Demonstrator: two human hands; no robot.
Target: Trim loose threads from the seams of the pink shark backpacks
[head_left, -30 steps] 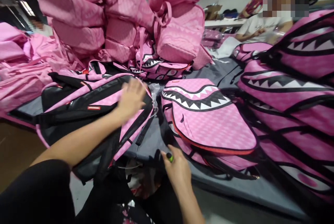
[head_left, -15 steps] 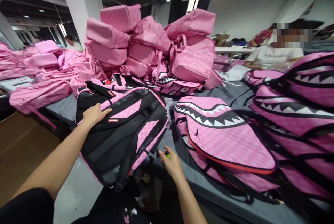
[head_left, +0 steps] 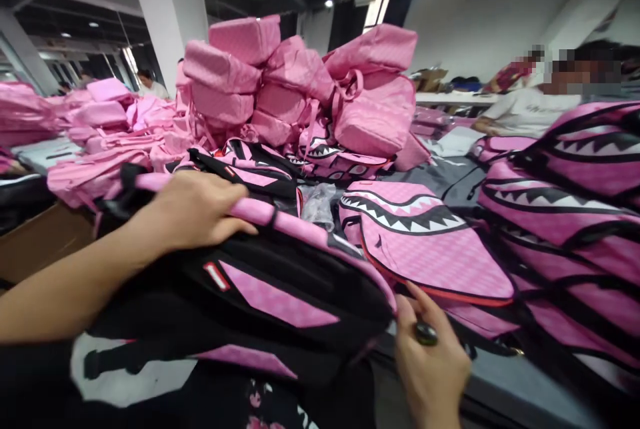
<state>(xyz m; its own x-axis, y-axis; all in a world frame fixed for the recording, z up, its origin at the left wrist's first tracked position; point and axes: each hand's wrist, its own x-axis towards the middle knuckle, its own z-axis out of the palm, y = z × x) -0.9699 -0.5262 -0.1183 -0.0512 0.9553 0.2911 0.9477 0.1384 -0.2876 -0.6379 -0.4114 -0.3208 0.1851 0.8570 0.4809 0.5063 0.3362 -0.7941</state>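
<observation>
My left hand [head_left: 193, 210] is closed round the top edge of a pink and black backpack [head_left: 280, 289], which lies back side up, close to me, over my lap. My right hand [head_left: 431, 362] is at the backpack's right lower corner, thumb with a dark painted nail against its edge, fingers curled on it. Just right of it a pink backpack with a shark-mouth print [head_left: 425, 242] lies flat on the grey table [head_left: 505, 376].
A tall pile of pink bags [head_left: 305, 89] fills the table's back. More shark-mouth backpacks [head_left: 565, 216] are stacked at the right. Crumpled clear plastic [head_left: 320, 201] lies between the bags. A person in a white shirt [head_left: 525, 112] sits at the far right; another stands far left.
The backpack has been pulled off the table edge toward me and now lies low in front. My left hand slid to its top edge and gripped; my right hand moved onto its corner.
</observation>
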